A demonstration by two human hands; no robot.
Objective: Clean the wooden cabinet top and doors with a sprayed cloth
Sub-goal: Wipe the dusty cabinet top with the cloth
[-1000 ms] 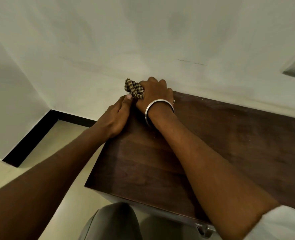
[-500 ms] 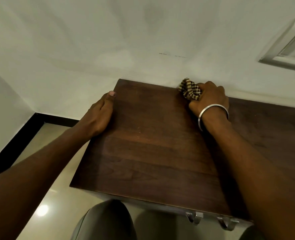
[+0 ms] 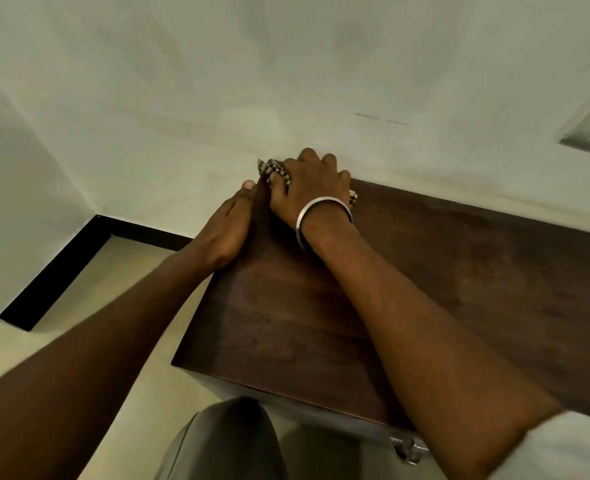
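Matt dark wood cabinet top (image 3: 373, 306), checked woven cloth (image 3: 275, 169), polished metal bangle (image 3: 321, 206).

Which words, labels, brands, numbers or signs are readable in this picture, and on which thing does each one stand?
None: no readable text shows in this view.
Wall: a faint dark broken line, too small to tell whether it is writing or only a mark.
Checked cloth, metal bangle, cabinet top, wall plate cut off at the right edge: no lettering visible.

right hand (image 3: 316, 188) curled in a grip, left hand (image 3: 227, 230) flat just beside
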